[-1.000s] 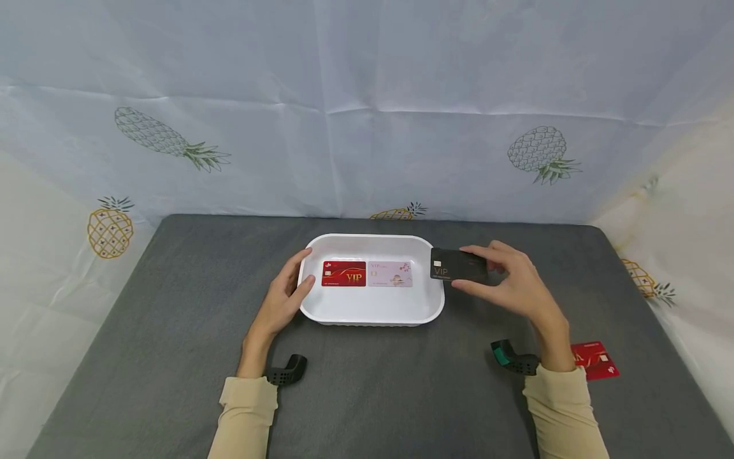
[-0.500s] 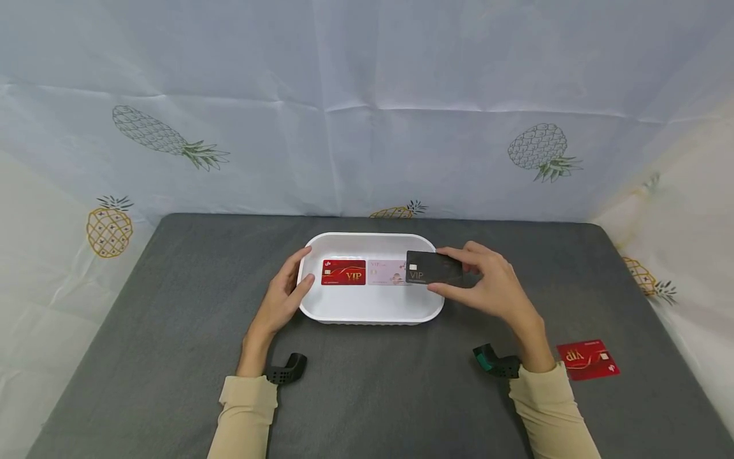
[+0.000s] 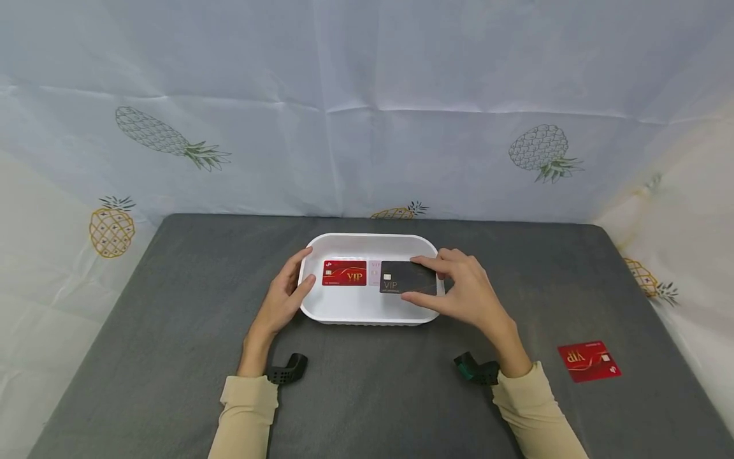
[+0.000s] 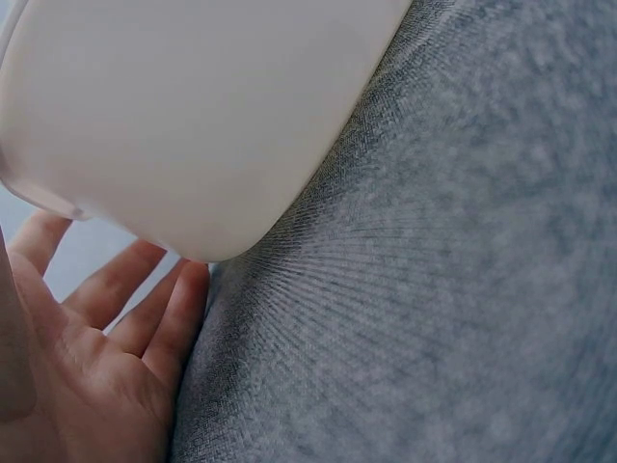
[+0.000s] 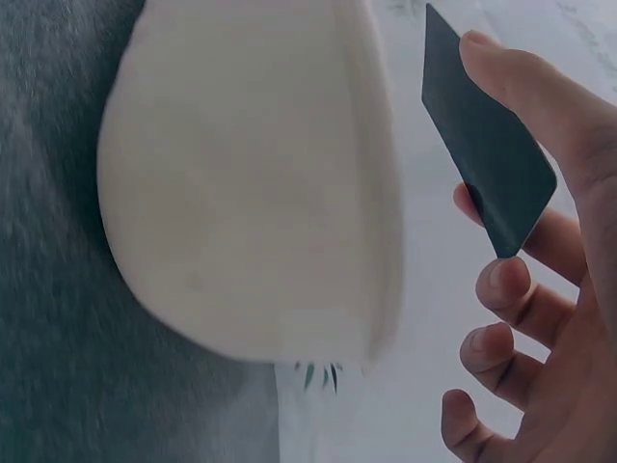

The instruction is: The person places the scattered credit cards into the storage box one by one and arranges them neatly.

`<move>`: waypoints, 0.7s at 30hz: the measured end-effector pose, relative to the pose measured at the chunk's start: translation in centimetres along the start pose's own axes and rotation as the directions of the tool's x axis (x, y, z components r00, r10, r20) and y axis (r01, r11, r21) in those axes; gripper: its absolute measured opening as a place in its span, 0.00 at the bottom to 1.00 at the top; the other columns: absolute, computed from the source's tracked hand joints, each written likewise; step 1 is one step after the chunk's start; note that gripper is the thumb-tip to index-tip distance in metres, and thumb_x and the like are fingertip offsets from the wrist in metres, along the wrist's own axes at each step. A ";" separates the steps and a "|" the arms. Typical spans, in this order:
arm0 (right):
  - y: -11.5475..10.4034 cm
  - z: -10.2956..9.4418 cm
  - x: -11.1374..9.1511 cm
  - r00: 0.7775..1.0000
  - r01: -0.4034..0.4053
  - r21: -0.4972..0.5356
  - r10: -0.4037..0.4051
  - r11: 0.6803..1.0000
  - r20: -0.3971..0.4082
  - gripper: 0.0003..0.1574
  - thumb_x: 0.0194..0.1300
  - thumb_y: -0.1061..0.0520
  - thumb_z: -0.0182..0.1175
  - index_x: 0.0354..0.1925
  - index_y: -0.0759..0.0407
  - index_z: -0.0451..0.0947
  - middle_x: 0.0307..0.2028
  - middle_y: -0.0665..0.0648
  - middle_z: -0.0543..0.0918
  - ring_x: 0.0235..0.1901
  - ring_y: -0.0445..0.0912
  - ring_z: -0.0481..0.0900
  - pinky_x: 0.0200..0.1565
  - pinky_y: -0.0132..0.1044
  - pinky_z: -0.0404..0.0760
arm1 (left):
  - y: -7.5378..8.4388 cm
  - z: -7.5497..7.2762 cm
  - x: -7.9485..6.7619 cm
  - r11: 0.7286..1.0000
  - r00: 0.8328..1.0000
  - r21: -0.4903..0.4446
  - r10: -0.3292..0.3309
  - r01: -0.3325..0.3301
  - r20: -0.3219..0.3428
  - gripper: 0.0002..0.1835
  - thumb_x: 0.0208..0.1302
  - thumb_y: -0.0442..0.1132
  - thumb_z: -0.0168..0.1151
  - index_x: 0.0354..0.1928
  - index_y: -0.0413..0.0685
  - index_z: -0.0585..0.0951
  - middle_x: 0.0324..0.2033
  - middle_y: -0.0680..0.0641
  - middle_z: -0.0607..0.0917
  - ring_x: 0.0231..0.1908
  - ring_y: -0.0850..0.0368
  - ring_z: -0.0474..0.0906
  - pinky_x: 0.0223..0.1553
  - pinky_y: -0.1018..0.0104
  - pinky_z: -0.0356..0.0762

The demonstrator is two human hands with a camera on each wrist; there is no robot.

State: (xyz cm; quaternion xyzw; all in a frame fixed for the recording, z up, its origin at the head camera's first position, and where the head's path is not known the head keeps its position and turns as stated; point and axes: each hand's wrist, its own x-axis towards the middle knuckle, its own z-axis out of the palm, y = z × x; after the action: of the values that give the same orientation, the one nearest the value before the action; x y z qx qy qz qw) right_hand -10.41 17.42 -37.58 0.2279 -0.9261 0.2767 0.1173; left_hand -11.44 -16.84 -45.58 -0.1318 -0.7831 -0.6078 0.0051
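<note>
A white plastic tray (image 3: 367, 312) stands on the grey table. My left hand (image 3: 281, 296) rests against its left end, thumb and index fingertip over the rim; in the left wrist view the other fingers (image 4: 120, 289) lie fairly straight against the outer wall. Between thumb and fingertips my right hand (image 3: 467, 290) pinches a black VIP card (image 3: 395, 280) above the tray's right part. The right wrist view shows this card's dark underside (image 5: 487, 135), apart from the tray. Inside the tray lies a red VIP card (image 3: 344, 273). Beside it a pink card (image 3: 374, 273) is mostly hidden under the black one.
Another red VIP card (image 3: 589, 361) lies on the table at the right, upside down to the view. Behind the table (image 3: 229, 268) hangs a pale cloth (image 3: 355, 159) printed with pineapples. Dark wrist mounts (image 3: 288, 370) jut out beside both forearms.
My right hand has carried the black card leftward from the tray's right rim to above the pink card, covering most of it. The left hand and tray stay put.
</note>
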 end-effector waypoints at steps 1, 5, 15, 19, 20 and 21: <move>-0.2 0.2 0.1 1.000 0.004 -0.007 -0.004 1.000 0.004 0.38 0.45 0.38 0.81 0.54 0.48 0.88 0.24 0.47 0.71 0.27 0.41 0.62 0.35 0.36 0.60 | 0.0 0.0 0.0 1.000 1.000 -0.001 -0.001 0.001 0.000 0.32 0.75 0.35 0.56 0.78 0.48 0.62 0.76 0.36 0.65 0.74 0.38 0.64 0.66 0.75 0.68; -1.2 1.2 0.7 0.999 0.024 -0.017 -0.023 1.000 0.023 0.39 0.45 0.36 0.80 0.54 0.48 0.88 0.23 0.49 0.71 0.26 0.39 0.61 0.35 0.36 0.59 | 0.0 0.1 0.0 1.000 1.000 0.011 -0.006 0.006 -0.004 0.32 0.75 0.35 0.56 0.78 0.47 0.62 0.76 0.36 0.65 0.74 0.37 0.64 0.70 0.45 0.66; -3.4 4.2 3.0 0.993 0.058 0.043 -0.062 0.997 0.102 0.39 0.44 0.35 0.81 0.53 0.49 0.88 0.22 0.47 0.72 0.24 0.38 0.64 0.27 0.31 0.61 | 0.0 0.1 -0.1 1.000 1.000 0.016 -0.005 0.005 -0.014 0.32 0.75 0.34 0.56 0.78 0.45 0.62 0.75 0.35 0.66 0.73 0.35 0.65 0.69 0.34 0.64; -4.2 5.1 3.5 0.988 0.036 0.037 -0.041 0.999 0.150 0.38 0.44 0.34 0.81 0.53 0.47 0.88 0.22 0.46 0.71 0.24 0.38 0.65 0.28 0.30 0.62 | 0.1 0.1 0.0 1.000 1.000 0.024 -0.005 0.005 -0.017 0.32 0.75 0.35 0.57 0.77 0.47 0.62 0.74 0.34 0.67 0.72 0.35 0.67 0.68 0.34 0.65; -4.4 5.3 3.6 0.987 0.029 0.032 -0.034 0.999 0.160 0.38 0.45 0.33 0.80 0.52 0.46 0.89 0.22 0.46 0.71 0.24 0.38 0.65 0.28 0.30 0.62 | 0.1 0.1 0.0 1.000 1.000 0.025 -0.003 0.004 -0.017 0.32 0.74 0.35 0.57 0.77 0.47 0.62 0.74 0.34 0.67 0.72 0.35 0.67 0.68 0.34 0.65; -4.5 5.5 3.6 0.985 0.020 0.030 -0.025 0.999 0.170 0.37 0.45 0.33 0.80 0.52 0.45 0.89 0.22 0.47 0.72 0.24 0.38 0.65 0.28 0.31 0.62 | 0.1 0.1 0.0 1.000 1.000 0.023 -0.001 0.001 -0.016 0.32 0.74 0.35 0.57 0.77 0.47 0.62 0.74 0.34 0.67 0.73 0.35 0.66 0.68 0.34 0.65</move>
State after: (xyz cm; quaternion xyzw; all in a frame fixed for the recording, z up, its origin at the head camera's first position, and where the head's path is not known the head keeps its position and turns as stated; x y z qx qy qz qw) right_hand -11.86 9.63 -38.75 0.2629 -0.9261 0.2680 0.0378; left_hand -11.39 -16.69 -45.53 -0.1263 -0.7900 -0.5998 0.0127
